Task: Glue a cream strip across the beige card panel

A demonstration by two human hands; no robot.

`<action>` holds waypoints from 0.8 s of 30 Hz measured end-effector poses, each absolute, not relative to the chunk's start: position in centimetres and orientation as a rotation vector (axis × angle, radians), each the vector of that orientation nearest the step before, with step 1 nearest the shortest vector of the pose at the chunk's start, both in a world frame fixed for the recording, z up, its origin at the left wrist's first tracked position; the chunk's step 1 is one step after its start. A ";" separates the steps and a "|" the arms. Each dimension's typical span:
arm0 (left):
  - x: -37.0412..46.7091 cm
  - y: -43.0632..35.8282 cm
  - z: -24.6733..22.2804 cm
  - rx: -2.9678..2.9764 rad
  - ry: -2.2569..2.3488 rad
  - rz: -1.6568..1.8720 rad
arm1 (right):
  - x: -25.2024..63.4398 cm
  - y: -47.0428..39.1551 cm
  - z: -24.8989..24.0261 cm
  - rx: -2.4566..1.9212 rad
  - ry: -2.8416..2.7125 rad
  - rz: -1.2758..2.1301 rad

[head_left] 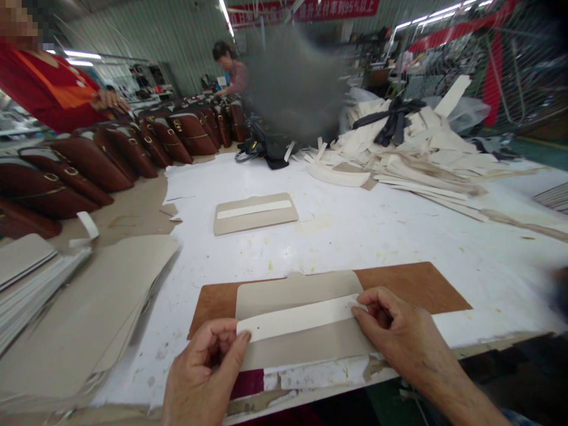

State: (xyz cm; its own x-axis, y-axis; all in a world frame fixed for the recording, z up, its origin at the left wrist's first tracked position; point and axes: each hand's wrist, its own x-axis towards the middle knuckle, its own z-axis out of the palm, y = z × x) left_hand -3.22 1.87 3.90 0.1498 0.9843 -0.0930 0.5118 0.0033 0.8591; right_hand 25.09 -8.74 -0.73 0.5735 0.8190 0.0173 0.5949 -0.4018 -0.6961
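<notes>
- The white-covered worktable (355, 231) carries everything; places below are taken from the brown board (412, 287) near its front edge.
- Far behind the board on the right, a heap of cream strips (417, 154); far behind on the left, a row of dark red bags (110, 154), with a person in red (48, 94) beyond them.
- Left of the board, a stack of grey sheets (89, 307).
- Behind the board, a finished grey panel (255, 213) with its strip on.
- On the board lies the grey panel (302, 322), the white strip (302, 318) across it.
- The right hand (399, 334) pinches the strip's right end; the left hand (208, 367) pinches its left end, thumb on top.
- To do it well, I judge: keep the strip taut and parallel to the panel's long edge, then press from one end to the other so no wrinkle forms.
</notes>
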 end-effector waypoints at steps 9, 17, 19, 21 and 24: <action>-3.5 2.0 3.5 1.643 1.495 0.715 | 25.3 -9.0 -1.0 -2.134 -1.185 0.372; -3.4 2.1 3.6 1.638 1.484 0.701 | 24.7 -8.8 -0.4 -2.137 -1.218 0.335; -3.4 2.1 3.5 1.641 1.482 0.711 | 24.6 -8.8 -0.3 -2.154 -1.220 0.330; -3.4 2.0 3.4 1.636 1.476 0.719 | 24.7 -8.8 -0.1 -2.171 -1.230 0.339; -3.5 1.8 3.5 1.647 1.456 0.752 | 24.8 -8.7 0.3 -2.181 -1.263 0.378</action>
State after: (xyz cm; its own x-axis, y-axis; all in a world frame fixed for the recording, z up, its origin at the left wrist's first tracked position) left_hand -3.48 1.77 3.47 0.1625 0.9842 -0.0706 0.5117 -0.0229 0.8589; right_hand 24.76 -8.72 0.27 0.5108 0.8585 0.0451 0.6928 -0.3801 -0.6128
